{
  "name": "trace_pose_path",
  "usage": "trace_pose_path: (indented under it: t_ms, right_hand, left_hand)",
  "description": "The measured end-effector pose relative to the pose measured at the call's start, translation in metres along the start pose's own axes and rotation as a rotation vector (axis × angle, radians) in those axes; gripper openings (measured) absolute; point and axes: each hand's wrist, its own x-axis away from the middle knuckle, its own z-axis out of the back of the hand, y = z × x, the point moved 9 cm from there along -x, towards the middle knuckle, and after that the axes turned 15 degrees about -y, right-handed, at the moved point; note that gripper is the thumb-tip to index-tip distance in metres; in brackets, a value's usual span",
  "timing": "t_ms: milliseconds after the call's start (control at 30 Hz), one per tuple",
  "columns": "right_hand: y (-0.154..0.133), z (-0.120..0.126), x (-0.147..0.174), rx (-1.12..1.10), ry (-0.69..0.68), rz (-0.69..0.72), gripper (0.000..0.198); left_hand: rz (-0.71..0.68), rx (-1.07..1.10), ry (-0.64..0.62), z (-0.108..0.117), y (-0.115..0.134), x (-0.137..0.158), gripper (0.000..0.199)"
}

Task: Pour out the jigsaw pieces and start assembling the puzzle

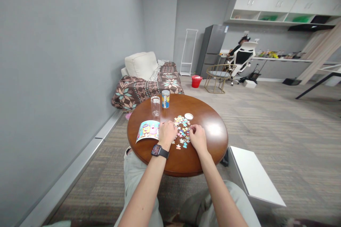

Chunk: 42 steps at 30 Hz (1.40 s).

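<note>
Grey wall (66,42) stands left of both hands; striped grey floor (266,113) extends right. Round brown table (205,110), polished, shows glare beyond the right hand (197,136). Puzzle pieces (181,132), loose, knobbed, pink, yellow and blue, lie between that hand and the left hand (167,132). Right fingers curl narrowly; left fingers bend downward; whether either grips a piece, cannot tell.

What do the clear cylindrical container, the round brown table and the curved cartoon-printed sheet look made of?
Clear cylindrical container: smooth glass or plastic, unclear which; see-through walls.
Round brown table: probably varnished wood or veneer, glossy; light glares off it.
Curved cartoon-printed sheet: likely smooth paper or thin card; its edge bows.
</note>
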Motion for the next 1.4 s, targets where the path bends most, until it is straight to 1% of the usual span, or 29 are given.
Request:
trace_pose_path:
  t_ms: [133,200,333,433,600,700,800,933,1067,1167,1233,1333,1400]
  right_hand:
    - [0.0,0.0,0.0,0.003,0.004,-0.001,0.019]
    - [0.0,-0.001,0.0,0.006,-0.002,-0.002,0.02]
    - [-0.001,-0.001,0.0,0.022,-0.012,-0.01,0.02]
    - [-0.001,-0.002,0.0,0.027,-0.012,-0.014,0.02]
    - [-0.001,-0.001,0.0,0.031,0.0,0.001,0.02]
    - [0.0,-0.001,0.0,0.032,-0.005,-0.007,0.02]
    - [0.001,-0.002,0.0,0.025,-0.012,-0.015,0.02]
    - [0.0,-0.001,0.0,0.012,-0.01,-0.006,0.019]
    - [-0.001,0.0,0.0,0.01,-0.009,-0.006,0.02]
    - [-0.002,0.0,0.0,0.014,-0.012,0.005,0.02]
    - [-0.002,0.0,0.0,0.02,-0.005,0.009,0.02]
    - [-0.002,0.0,0.0,0.025,0.004,0.016,0.019]
    - [-0.002,0.0,0.0,0.022,0.004,0.021,0.019]
  left_hand:
    - [0.041,-0.005,0.038,0.004,-0.004,0.003,0.027]
    - [0.013,-0.001,0.039,0.005,-0.001,0.003,0.024]
    - [-0.089,-0.011,-0.039,-0.003,0.01,0.0,0.021]
    - [-0.103,-0.03,-0.07,-0.007,0.013,-0.001,0.022]
    - [-0.096,-0.026,-0.06,-0.003,0.013,0.0,0.022]
    - [-0.094,-0.002,-0.033,0.002,0.014,0.001,0.023]
    - [-0.082,0.073,-0.007,0.005,0.011,0.002,0.019]
    - [-0.045,0.11,-0.017,0.003,0.005,0.002,0.012]
    - [-0.012,0.115,0.002,0.001,-0.002,0.0,0.016]
    - [-0.019,0.105,0.019,0.002,-0.002,0.0,0.024]
    - [-0.037,0.099,-0.008,0.0,0.0,0.0,0.026]
    - [-0.061,0.077,-0.091,-0.007,0.004,0.0,0.024]
    - [-0.072,0.065,-0.113,-0.009,0.005,0.0,0.026]
